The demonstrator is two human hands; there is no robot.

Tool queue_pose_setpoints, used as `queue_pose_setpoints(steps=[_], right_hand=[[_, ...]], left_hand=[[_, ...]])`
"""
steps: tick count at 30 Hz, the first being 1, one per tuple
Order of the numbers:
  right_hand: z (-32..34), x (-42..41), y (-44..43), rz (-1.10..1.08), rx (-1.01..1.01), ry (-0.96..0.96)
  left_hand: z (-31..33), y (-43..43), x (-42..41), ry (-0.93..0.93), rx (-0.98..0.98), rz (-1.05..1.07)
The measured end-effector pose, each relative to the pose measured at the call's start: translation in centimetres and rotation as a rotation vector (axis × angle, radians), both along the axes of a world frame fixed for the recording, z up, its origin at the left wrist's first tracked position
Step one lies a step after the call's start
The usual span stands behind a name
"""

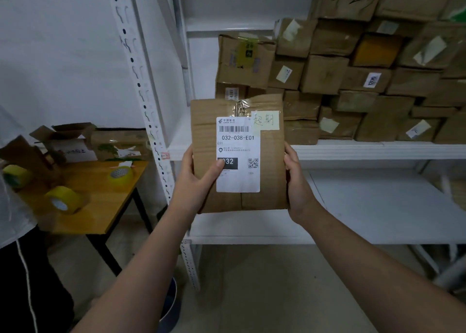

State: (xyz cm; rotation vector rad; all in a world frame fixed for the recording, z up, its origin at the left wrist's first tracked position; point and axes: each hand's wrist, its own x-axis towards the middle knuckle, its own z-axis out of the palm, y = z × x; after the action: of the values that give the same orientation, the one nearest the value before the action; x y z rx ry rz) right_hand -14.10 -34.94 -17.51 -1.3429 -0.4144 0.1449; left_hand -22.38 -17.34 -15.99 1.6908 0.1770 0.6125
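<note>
A flat brown cardboard parcel (269, 171) is held upright in front of me, in front of a white shelf rack. It carries a white shipping label (239, 153) reading 032-038-E01 and a pale yellow sticky note (266, 120) with handwriting. My left hand (195, 181) grips the parcel's left edge, thumb lying across the label's black block. My right hand (296, 181) grips the right edge, fingers wrapped behind it.
The white metal rack (353, 150) holds several stacked cardboard boxes (353, 80) on its upper shelf; the lower shelf (378, 206) is bare. At left, a wooden table (100, 201) carries yellow tape rolls (65, 199) and open boxes. Someone in a white top stands at far left.
</note>
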Motion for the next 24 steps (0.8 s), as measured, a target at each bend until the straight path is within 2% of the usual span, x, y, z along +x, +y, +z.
queue_pose_setpoints(steps=[5,9,12,20,24], right_hand=[[-0.5,-0.7,-7.8,-0.152,-0.085,0.055],[-1.6,-1.6,-15.1,-0.235,-0.126,0.02],[-3.2,-1.8,-19.5,-0.361,-0.106,0.011],[-8.3,-0.5,-30.1,-0.697,-0.008,0.157],[-9.9,1.1,-36.0,-0.865,-0.002,0.212]], left_hand=[[-1.0,-6.5,2.4,0.051,-0.009,-0.141],[-1.7,-12.6,5.3,0.074,0.035,-0.312],[-2.7,-17.2,7.6,0.089,0.058,-0.429],[-6.7,-29.0,13.8,0.109,0.134,-0.686],[-8.8,-35.1,17.5,0.206,0.056,-0.865]])
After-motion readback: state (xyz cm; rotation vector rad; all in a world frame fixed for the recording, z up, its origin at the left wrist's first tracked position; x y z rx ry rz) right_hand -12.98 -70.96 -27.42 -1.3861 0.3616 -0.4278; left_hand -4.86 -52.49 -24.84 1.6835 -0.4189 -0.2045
